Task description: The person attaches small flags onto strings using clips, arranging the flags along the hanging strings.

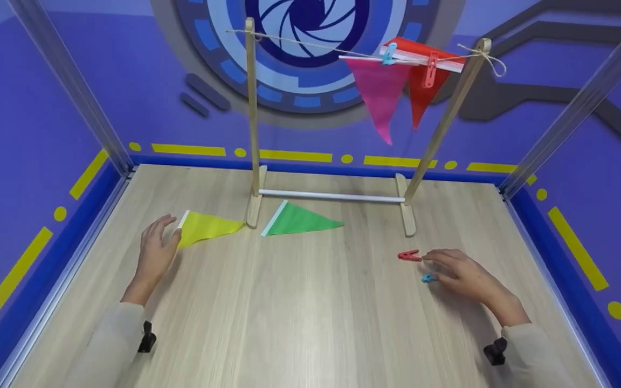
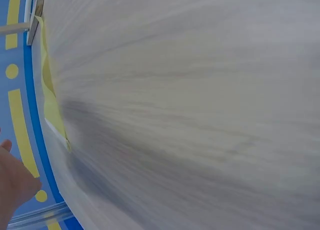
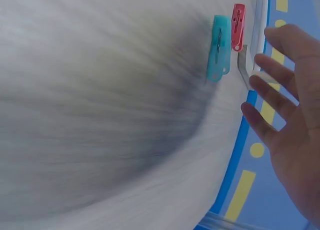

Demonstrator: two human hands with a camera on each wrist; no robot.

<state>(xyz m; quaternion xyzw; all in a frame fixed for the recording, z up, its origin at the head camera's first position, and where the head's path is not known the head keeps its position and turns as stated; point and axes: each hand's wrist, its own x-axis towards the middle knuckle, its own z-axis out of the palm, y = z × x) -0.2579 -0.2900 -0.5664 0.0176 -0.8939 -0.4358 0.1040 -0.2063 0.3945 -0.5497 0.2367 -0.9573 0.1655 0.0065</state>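
My left hand (image 1: 155, 252) is beside the white edge of a yellow pennant (image 1: 205, 227) on the table. In the left wrist view a gap shows between that hand (image 2: 16, 182) and the pennant (image 2: 49, 99). To its right lies a green pennant (image 1: 301, 220), also white-edged. My right hand (image 1: 466, 276) hovers by a red clothespin (image 1: 408, 256) and a blue clothespin (image 1: 428, 278). Its fingers are spread and hold nothing in the right wrist view, where the blue clothespin (image 3: 219, 48) and red clothespin (image 3: 238, 27) lie apart from them.
A wooden stand (image 1: 253, 108) with a string (image 1: 310, 42) across its top is at the back. From the string hang a pink pennant (image 1: 379, 91) and a red pennant (image 1: 428, 89), with a blue and a red clothespin on them. Blue walls enclose the table (image 1: 310, 312).
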